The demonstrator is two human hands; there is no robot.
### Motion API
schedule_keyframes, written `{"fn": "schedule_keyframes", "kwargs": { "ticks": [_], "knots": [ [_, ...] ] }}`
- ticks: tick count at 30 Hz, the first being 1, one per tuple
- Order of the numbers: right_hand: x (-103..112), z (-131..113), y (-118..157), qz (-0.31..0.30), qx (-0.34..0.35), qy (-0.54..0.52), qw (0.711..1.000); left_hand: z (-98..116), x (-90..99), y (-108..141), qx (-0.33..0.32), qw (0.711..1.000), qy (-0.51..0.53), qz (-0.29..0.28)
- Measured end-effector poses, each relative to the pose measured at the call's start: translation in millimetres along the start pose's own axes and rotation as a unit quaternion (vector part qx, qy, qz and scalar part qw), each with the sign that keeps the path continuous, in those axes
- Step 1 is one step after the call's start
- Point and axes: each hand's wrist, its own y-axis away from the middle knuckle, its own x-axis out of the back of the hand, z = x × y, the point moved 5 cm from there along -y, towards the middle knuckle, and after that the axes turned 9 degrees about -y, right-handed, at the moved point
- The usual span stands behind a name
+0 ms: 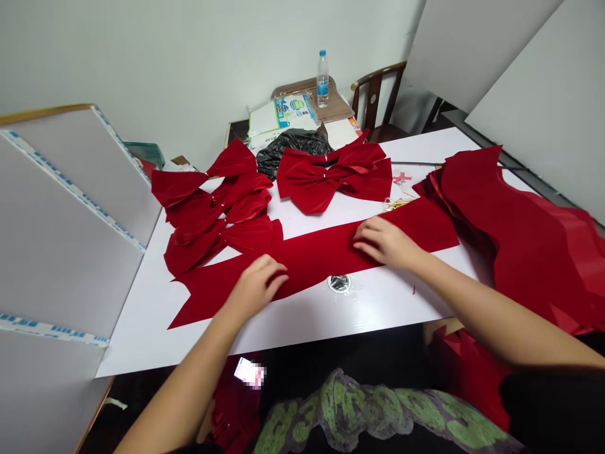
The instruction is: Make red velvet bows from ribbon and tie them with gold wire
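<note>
**Hand position.** The left hand and right hand rest palm-down on a red velvet strip. Both grips are released: the fingers lie slightly curved on the pile, with no pinch or clench.

**Workpiece location.** The strip lies diagonally across the white surface. Its swallowtail end points toward the front left.

**Materials.** The velvet has a dense, soft pile. An assembled velvet bow lies beyond the strip, and loose bow loops lie just to the left. Scalloped velvet sheets are piled at the right.

**Hazards.**
- Small gold pins lie just beyond the strip's upper edge. Sliding the velvet across them could snag the pile.
- Flat hand pressure alone secures the strip, so dragging could skew it.
- Dragging could also disturb the adjacent loops.
</note>
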Motion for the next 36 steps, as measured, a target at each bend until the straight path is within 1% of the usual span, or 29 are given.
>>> {"fn": "schedule_keyframes", "kwargs": {
  "ticks": [2,3,4,6,10,13,16,23,25,29,36],
  "knots": [
    [-19.8,-17.7,5.7,-0.028,0.025,-0.052,0.998,10.3,-26.7,-0.7,-0.003,0.999,0.048,-0.022],
    [-26.9,-21.8,9.0,-0.035,0.031,-0.063,0.997,12.0,-36.7,-1.6,0.002,0.998,0.056,-0.029],
    [-31.9,-22.7,12.6,-0.036,0.033,-0.066,0.997,11.6,-44.1,-2.6,0.010,0.998,0.058,-0.034],
    [-35.8,-17.9,19.5,-0.025,0.029,-0.065,0.997,6.5,-51.1,-4.7,0.022,0.998,0.055,-0.036],
    [-31.8,-5.3,27.4,-0.002,0.022,-0.048,0.999,-6.8,-47.6,-9.8,0.023,0.998,0.039,-0.033],
    [-29.1,-4.5,27.2,0.006,0.018,-0.011,1.000,-10.2,-45.1,-14.6,0.010,0.999,0.022,-0.042],
    [-28.6,-6.7,26.3,0.017,0.015,0.018,1.000,-8.0,-45.2,-17.5,-0.005,0.999,-0.005,-0.032],
    [-28.9,-6.9,27.7,0.042,0.009,0.049,0.998,6.0,-44.3,-8.7,-0.039,0.993,-0.101,0.053],
    [-29.0,-7.0,28.3,0.045,0.015,0.054,0.997,7.5,-44.6,-5.4,-0.037,0.991,-0.105,0.070],
    [-29.0,-6.5,29.7,0.045,0.015,0.059,0.997,6.2,-46.4,-3.2,-0.034,0.993,-0.076,0.083],
    [-28.9,-9.0,28.6,0.034,0.013,0.080,0.996,11.1,-45.6,-5.8,-0.063,0.984,-0.129,0.104]
  ]
}}
